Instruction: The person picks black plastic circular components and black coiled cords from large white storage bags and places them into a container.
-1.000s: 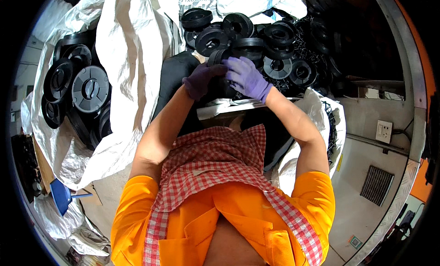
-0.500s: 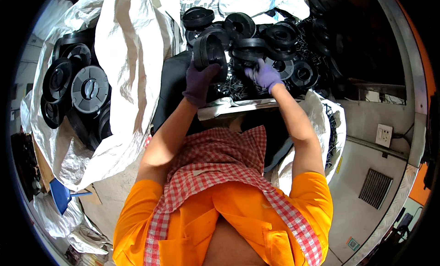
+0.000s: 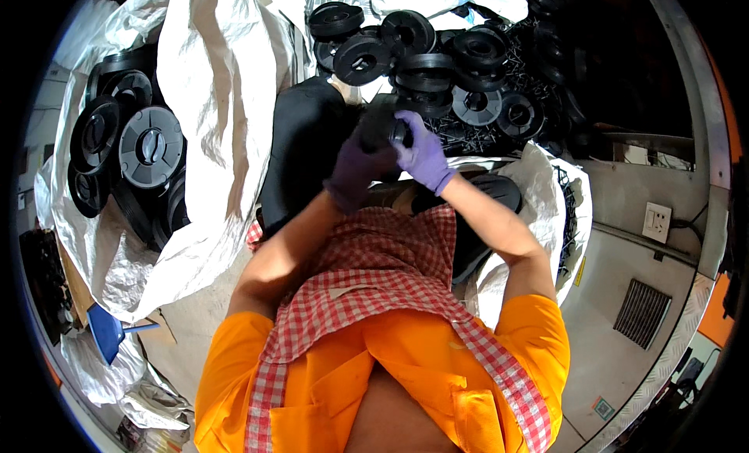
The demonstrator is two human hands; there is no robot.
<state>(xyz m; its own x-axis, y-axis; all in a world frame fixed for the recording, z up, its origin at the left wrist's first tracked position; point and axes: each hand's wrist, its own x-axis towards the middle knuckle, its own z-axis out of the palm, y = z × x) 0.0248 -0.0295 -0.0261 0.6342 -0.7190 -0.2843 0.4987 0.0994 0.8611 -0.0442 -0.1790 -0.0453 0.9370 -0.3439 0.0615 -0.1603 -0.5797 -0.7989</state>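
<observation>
In front of my apron, my left hand (image 3: 360, 170), in a purple glove, grips a black round plastic part (image 3: 378, 119) with a ribbed rim. The part is smeared by motion and partly hidden by my fingers. My right hand (image 3: 426, 155), also gloved in purple, has its fingers bent round the right side of the same part. Just beyond my hands lies a pile of similar black discs (image 3: 425, 72), with a greyer disc (image 3: 477, 106) among them. Thin black plastic scraps (image 3: 460, 137) are scattered beside the discs.
At the left, a large white woven sack (image 3: 222, 117) holds more discs, including a grey one (image 3: 152, 147). A second white sack (image 3: 530, 191) stands at my right with black scraps inside. A blue dustpan (image 3: 105, 333) lies low left; a wall socket (image 3: 656, 222) is at right.
My left hand has brought the black part down, turning it. My right hand has left the pile and moved left and nearer, onto the part.
</observation>
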